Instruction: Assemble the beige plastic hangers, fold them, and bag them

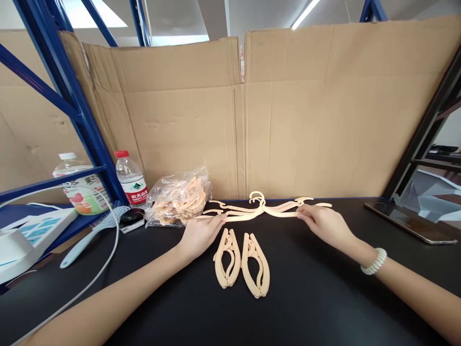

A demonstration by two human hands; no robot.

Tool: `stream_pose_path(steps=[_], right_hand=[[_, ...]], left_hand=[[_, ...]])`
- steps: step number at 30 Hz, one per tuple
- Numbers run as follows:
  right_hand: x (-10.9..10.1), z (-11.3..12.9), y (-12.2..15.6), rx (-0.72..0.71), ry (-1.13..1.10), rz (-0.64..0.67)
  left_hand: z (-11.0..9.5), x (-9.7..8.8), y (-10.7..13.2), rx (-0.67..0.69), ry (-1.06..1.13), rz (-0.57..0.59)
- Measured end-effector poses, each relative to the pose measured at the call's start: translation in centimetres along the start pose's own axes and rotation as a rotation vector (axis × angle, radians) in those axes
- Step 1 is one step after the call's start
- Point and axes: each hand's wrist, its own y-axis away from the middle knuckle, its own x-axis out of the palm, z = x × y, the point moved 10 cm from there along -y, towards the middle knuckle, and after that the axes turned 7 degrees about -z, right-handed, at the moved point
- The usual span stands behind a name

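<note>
My left hand (202,235) pinches the left arm of an unfolded cream plastic clothes hanger (240,217), while my right hand (326,225) has its fingers closed on the right arm. This hanger lies low over the black table, its hook pointing away from me. Just behind it, partly covered, is at least one more unfolded hanger (288,205) of the same kind. Nearer to me, between my forearms, two folded hangers (218,266) lie side by side with their hinged ends toward me. Neither hand touches them.
A clear plastic bag (180,199) of folded hangers stands left of my left hand. Beyond it are a red-capped water bottle (132,180), a larger bottle (84,190), a light-blue hairbrush (90,238) and a white cable (115,230). A phone (408,222) lies right; cardboard (317,110) walls the back.
</note>
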Motion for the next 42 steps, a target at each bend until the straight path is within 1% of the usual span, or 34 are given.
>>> stream_pose_path(steps=[4, 7, 10, 14, 19, 21, 24, 27, 30, 33, 36, 38, 42], right_hand=[[-2.8, 0.2, -0.2, -0.044, 0.074, -0.103], [-4.0, 0.7, -0.2, -0.09, 0.095, -0.168], [-3.8, 1.4, 0.1, -0.137, 0.114, -0.189], [-3.3, 2.3, 0.5, -0.171, 0.124, -0.193], [-3.3, 3.3, 0.8, -0.188, 0.087, -0.225], [-3.4, 3.5, 0.9, -0.179, 0.075, -0.246], [-3.6, 3.4, 1.0, -0.13, 0.059, -0.274], [-3.4, 2.9, 0.9, -0.065, 0.026, -0.253], [-2.9, 2.5, 0.8, -0.02, -0.047, -0.206], [-2.5, 2.2, 0.6, -0.026, -0.197, -0.187], [-2.5, 1.9, 0.4, -0.033, -0.376, -0.209], [-2.7, 1.4, 0.3, 0.006, -0.504, -0.23], [-2.6, 0.3, 0.3, 0.137, -0.71, -0.261]], left_hand=[[-0.2, -1.0, 0.0, 0.012, -0.025, -0.09], [0.0, -1.6, 0.0, -0.009, 0.023, -0.145], [0.0, -2.2, -0.3, -0.026, 0.113, -0.19], [0.2, -2.9, -0.7, -0.061, 0.197, -0.216], [1.0, -3.5, -0.6, -0.116, 0.3, -0.285], [1.2, -3.7, -0.5, -0.122, 0.321, -0.304], [1.1, -3.9, -0.5, -0.097, 0.341, -0.317], [0.7, -4.1, -0.4, -0.047, 0.364, -0.322], [0.3, -4.0, -0.3, -0.008, 0.368, -0.31], [0.5, -4.1, -0.3, -0.027, 0.356, -0.325], [0.7, -4.5, -0.5, -0.054, 0.356, -0.358], [0.8, -4.7, -0.6, -0.067, 0.36, -0.369], [1.2, -5.1, -0.5, -0.114, 0.369, -0.4]])
